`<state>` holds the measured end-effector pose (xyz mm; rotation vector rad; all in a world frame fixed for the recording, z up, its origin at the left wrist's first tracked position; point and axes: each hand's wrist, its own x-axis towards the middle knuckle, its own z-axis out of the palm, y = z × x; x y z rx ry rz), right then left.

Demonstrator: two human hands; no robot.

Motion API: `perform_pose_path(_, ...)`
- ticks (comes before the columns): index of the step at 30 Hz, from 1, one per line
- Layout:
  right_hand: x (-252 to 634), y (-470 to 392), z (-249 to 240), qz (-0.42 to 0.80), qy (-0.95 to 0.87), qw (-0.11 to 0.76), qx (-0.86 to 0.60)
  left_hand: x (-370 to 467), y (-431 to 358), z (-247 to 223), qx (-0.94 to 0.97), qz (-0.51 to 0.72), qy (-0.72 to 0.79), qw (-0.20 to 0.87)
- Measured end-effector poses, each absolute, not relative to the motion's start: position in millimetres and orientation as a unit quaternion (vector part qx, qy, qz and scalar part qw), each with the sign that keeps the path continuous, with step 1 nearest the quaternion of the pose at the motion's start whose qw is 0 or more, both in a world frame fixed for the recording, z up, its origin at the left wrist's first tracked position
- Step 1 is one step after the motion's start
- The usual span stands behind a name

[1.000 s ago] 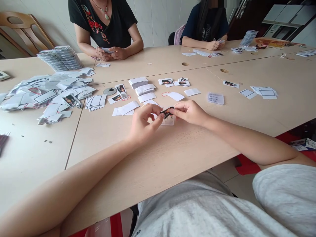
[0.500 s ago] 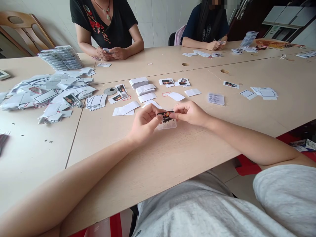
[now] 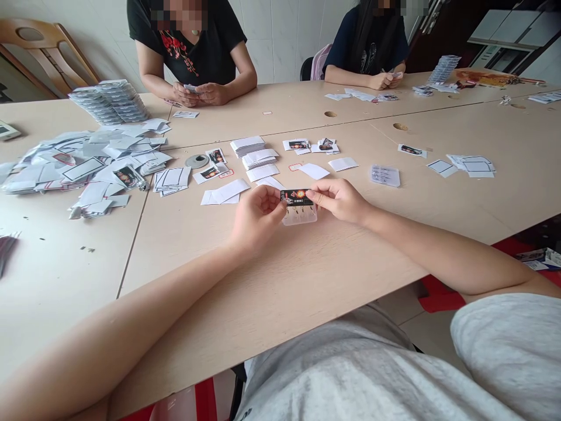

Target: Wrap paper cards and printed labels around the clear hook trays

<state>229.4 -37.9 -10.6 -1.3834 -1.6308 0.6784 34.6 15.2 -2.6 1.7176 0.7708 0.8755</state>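
Between my two hands is a small clear plastic box (image 3: 301, 217) with a black printed label (image 3: 298, 197) along its upper part. Small dark items show through the clear lower half; I cannot make out what they are. My left hand (image 3: 259, 217) grips the box's left end between thumb and curled fingers. At the upper right corner, my right hand (image 3: 339, 200) pinches the box, its thumb on the label. Just beyond my hands lie white paper slips (image 3: 314, 171). A similar clear box (image 3: 384, 175) rests to the right of them.
A large heap of white cards (image 3: 87, 161) covers the table's left part, with stacked clear boxes (image 3: 109, 100) behind it. A roll of tape (image 3: 196, 161) lies near a stack of white slips (image 3: 248, 146). Across the table sit two people, each handling small items.
The label now shows more fully, lying flat along the box. My right thumb has shifted slightly right, toward the corner. The person across on the left has leaned the head forward.
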Motion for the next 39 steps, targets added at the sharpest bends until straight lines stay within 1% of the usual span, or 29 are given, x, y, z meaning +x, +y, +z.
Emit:
perform_pose_path(4, 230, -38, -11, 0.269, -0.64, 0.449, -0.563, 34, 15, -1, 0.706, 0.365, 0.345, 0.498)
perform_pose_path(8, 230, -37, -12, 0.255, -0.646, 0.447, -0.564, 34, 15, 1, 0.701, 0.376, 0.339, 0.502)
perform_pose_path(12, 229, -37, -12, 0.243, -0.651, 0.454, -0.558, 34, 16, 0, 0.714, 0.364, 0.349, 0.486)
perform_pose_path(17, 226, -39, -9, 0.246, -0.651, 0.456, -0.555, 34, 20, -4, 0.719, 0.379, 0.366, 0.454)
perform_pose_path(23, 224, -39, -10, 0.261, -0.639, 0.45, -0.566, 35, 21, -5, 0.672, 0.359, 0.395, 0.512)
perform_pose_path(33, 219, -40, -8, 0.225, -0.657, 0.445, -0.566, 36, 21, -8, 0.667, 0.366, 0.397, 0.512)
perform_pose_path(39, 218, -41, -7, 0.203, -0.663, 0.443, -0.568, 36, 17, -3, 0.696, 0.365, 0.409, 0.464)
